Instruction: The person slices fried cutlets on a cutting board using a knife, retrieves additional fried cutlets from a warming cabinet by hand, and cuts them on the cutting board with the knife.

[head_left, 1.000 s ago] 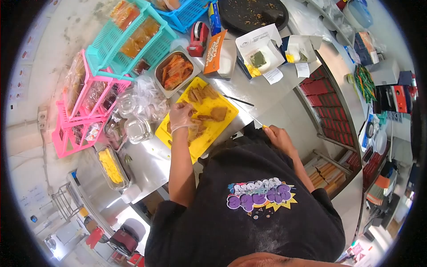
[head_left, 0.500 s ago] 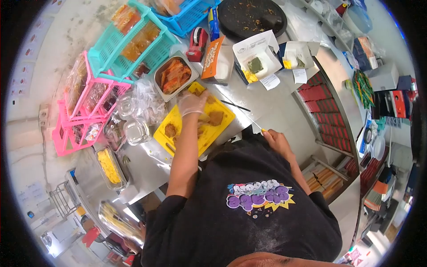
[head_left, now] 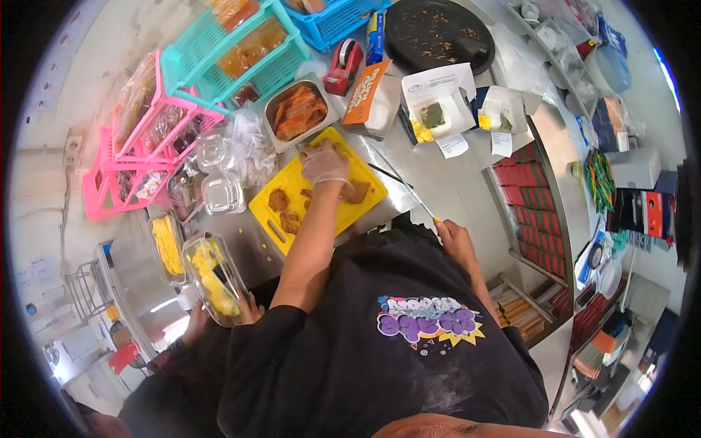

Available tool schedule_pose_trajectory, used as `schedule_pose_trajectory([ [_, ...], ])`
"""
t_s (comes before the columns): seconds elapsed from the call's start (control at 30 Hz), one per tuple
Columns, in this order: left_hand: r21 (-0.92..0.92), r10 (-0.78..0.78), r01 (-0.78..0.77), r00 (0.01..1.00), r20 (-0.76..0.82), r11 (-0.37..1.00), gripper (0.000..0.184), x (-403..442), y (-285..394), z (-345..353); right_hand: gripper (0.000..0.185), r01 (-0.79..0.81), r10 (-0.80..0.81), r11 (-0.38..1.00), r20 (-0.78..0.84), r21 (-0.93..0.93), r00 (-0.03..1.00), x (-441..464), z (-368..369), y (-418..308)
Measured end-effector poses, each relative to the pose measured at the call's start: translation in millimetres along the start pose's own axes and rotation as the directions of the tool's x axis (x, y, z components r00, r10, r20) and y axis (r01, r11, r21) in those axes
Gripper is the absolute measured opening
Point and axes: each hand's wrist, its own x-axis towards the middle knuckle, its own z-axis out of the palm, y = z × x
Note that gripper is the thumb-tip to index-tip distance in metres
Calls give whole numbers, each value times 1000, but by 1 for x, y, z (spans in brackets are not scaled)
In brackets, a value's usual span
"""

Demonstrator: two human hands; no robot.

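Observation:
A clear glove covers my left hand (head_left: 325, 166), which is curled down at the upper part of the yellow cutting board (head_left: 266, 208); what lies under its fingers is hidden. Brown cooked meat pieces (head_left: 279, 200) lie on the board to the left of that hand, and another piece (head_left: 358, 193) is on its right. My right hand (head_left: 454, 237) is closed round the yellow handle of a knife (head_left: 420, 203), whose thin blade points up and left beside the board. Past the board's top corner sits a metal tray of reddish-orange food (head_left: 299, 112).
Open food boxes (head_left: 449, 117) stand beyond the board, near a red tape dispenser (head_left: 343, 66) and a round black tray (head_left: 438, 36). Baskets (head_left: 212, 62) and clear lids (head_left: 223, 193) are at left. A co-worker's hand (head_left: 252, 310) holds a container of yellow food (head_left: 217, 281).
My left hand has shifted up the board, uncovering meat pieces at its lower left. A co-worker has come in at lower left and brought a second yellow-food container beside the first. My right hand keeps the knife.

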Motion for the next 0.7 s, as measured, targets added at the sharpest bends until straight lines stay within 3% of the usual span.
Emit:
schedule_pose_trajectory([
  [0.1, 113, 31, -12, 987, -160, 993, 48, 21, -38, 40, 48, -21, 20, 998, 20, 54, 1000, 1, -5, -4],
  [0.2, 68, -27, 47, 962, -270, 997, 41, 33, -64, 48, 48, 7, -9, 998, 29, 58, 1000, 9, -3, 8],
  [0.3, -38, -11, 3, 973, -230, 999, 36, 52, -87, 53, 48, -21, 19, 999, 68, 41, 998, 15, -10, -5],
  [0.33, -122, -82, 69, 990, -111, 990, 35, 55, -88, 49, 48, -5, 3, 999, 71, 36, 997, 17, -11, -5],
  [0.43, -212, -104, 69, 981, -161, 975, 36, 54, -99, 57, 47, 32, -34, 999, 76, 18, 997, 26, -11, -2],
  [0.5, -331, -106, 8, 954, -279, 944, 31, 72, -118, 100, 47, 34, -34, 999, 78, 2, 996, 30, -9, 0],
  [0.57, -251, -7, -107, 909, -417, 962, 27, 69, -126, 110, 47, 58, -57, 998, 90, -3, 994, 33, -11, -4],
  [0.6, -109, 105, -177, 872, -478, 978, 24, 54, -123, 97, 47, 67, -66, 998, 94, -6, 993, 33, -14, -6],
  [0.67, 5, 193, -215, 868, -458, 977, 21, 46, -122, 79, 47, 54, -53, 999, 109, -4, 993, 34, -19, -13],
  [0.7, -27, 162, -188, 906, -391, 982, 20, 48, -134, 72, 47, 45, -44, 999, 116, -3, 992, 34, -21, -14],
])
